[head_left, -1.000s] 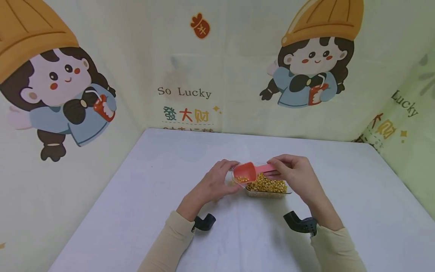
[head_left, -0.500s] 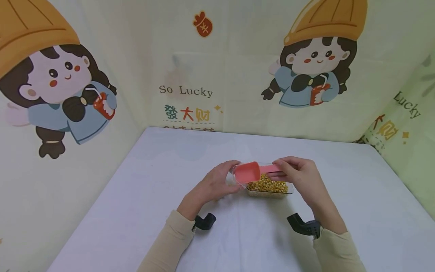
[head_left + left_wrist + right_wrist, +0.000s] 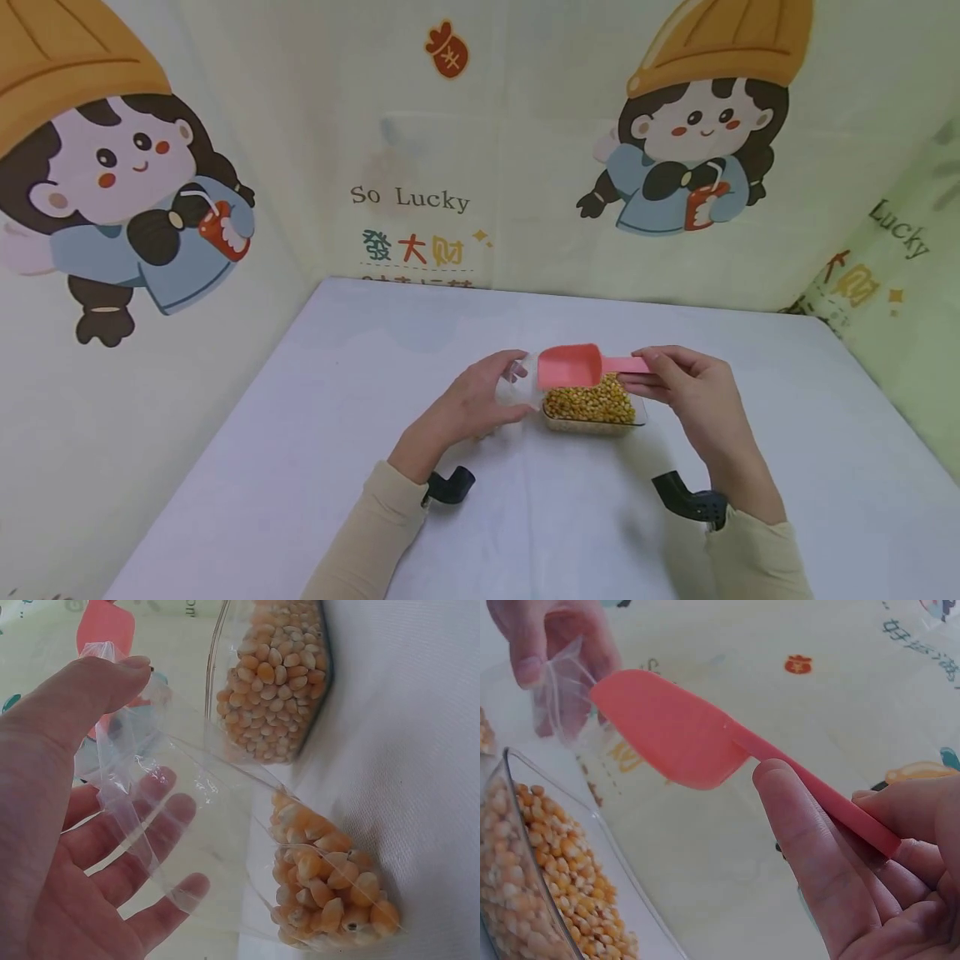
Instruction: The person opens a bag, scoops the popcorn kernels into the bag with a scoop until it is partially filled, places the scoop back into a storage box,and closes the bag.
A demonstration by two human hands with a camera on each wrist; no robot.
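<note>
My left hand (image 3: 468, 396) holds a clear plastic bag (image 3: 214, 817) at its mouth, thumb on one side and fingers spread behind the film. Yellow corn kernels (image 3: 330, 881) fill the bag's lower corner, close to the white surface. With thumb and fingers my right hand (image 3: 693, 396) pinches the handle of a coral-pink scoop (image 3: 570, 367). No kernels show in its bowl, which is up beside the bag's mouth. Below the scoop stands a clear rectangular container (image 3: 588, 428) with many corn kernels (image 3: 574, 874) in it.
A white-covered table (image 3: 360, 500) lies under both hands. Printed cloth (image 3: 525, 167) with cartoon figures and lettering rises behind it and along both sides. Dark wrist camera mounts (image 3: 453, 485) jut from both wrists.
Kernels lay in the scoop a second ago; half a second ago its bowl showed none. The scoop and right hand have since moved right, out of the bag's mouth. My left hand stays nearly still.
</note>
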